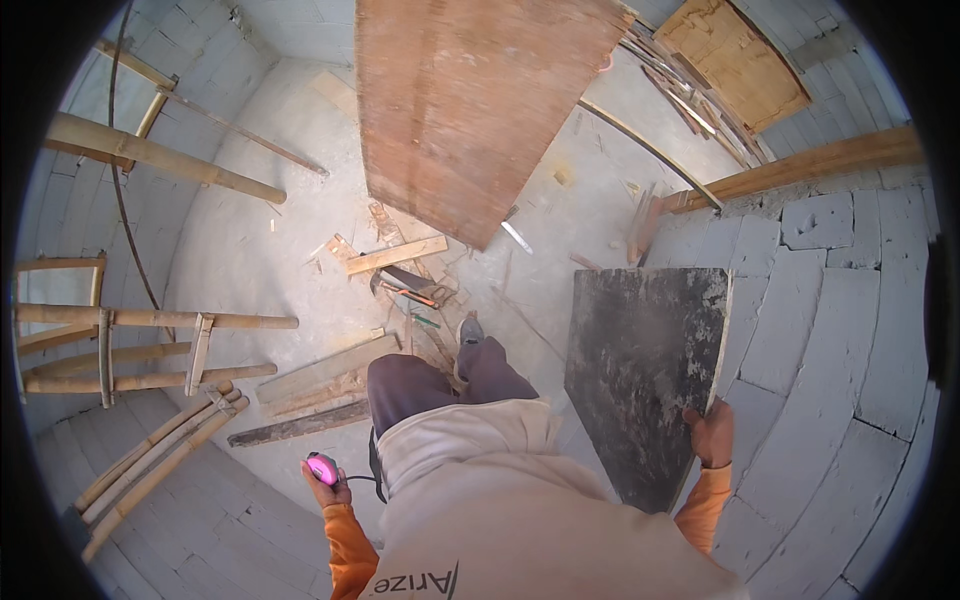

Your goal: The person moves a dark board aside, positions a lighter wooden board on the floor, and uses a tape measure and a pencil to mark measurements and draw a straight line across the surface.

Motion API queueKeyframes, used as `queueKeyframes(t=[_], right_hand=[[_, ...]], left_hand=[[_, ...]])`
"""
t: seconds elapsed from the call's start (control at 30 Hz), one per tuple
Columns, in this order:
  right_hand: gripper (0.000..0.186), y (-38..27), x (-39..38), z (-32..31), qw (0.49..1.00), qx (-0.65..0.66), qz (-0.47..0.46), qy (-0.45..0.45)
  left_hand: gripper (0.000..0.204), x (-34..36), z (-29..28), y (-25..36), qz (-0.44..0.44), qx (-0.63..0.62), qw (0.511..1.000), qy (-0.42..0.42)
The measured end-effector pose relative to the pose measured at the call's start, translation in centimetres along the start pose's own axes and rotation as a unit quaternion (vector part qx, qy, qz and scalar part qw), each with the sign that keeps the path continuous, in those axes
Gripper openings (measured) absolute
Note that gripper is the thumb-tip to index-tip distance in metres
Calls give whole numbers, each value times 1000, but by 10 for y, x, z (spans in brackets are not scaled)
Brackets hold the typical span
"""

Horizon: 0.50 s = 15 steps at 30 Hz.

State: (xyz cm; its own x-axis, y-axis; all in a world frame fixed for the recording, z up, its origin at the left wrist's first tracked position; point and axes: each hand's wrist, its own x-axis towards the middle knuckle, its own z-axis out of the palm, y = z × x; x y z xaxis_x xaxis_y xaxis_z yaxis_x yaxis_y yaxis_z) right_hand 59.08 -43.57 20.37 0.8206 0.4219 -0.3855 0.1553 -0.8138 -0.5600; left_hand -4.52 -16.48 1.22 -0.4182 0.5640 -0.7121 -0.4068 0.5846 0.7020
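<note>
My left hand (329, 491) is closed round a pink tape measure (322, 468), held out to my left at hip height. With my right hand (711, 436) I grip the edge of a black, scuffed board (645, 370) that stands at my right side near the block wall. Some of those fingers are hidden behind the board. A large reddish-brown plywood sheet (470, 110) is in front of me. Between it and my feet lie a claw hammer (402, 291), a handsaw (410, 277) and a short wooden strip (398, 254) among offcuts.
Planks (325, 375) lie on the floor by my left leg. Bamboo poles (160, 430) and a bamboo frame (150, 318) are on the left. A curved strip (650, 150) and a wooden beam (800, 168) are at the far right, near a pile of sticks (695, 100) and a plywood panel (730, 65).
</note>
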Motion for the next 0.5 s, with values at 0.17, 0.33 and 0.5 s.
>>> queueKeyframes(t=[0.17, 0.33, 0.5], right_hand=[[30, -67, -34, 14, 983, -174, -43, -44], [45, -82, -63, 51, 950, -227, -209, -41], [44, -82, -70, 100, 920, -236, -299, -88]], left_hand=[[50, -6, -33, 4, 6, -6, 1000, 17], [48, -14, -49, 11, 15, 2, 1000, 28], [47, -33, -68, 10, 35, 3, 999, 30]])
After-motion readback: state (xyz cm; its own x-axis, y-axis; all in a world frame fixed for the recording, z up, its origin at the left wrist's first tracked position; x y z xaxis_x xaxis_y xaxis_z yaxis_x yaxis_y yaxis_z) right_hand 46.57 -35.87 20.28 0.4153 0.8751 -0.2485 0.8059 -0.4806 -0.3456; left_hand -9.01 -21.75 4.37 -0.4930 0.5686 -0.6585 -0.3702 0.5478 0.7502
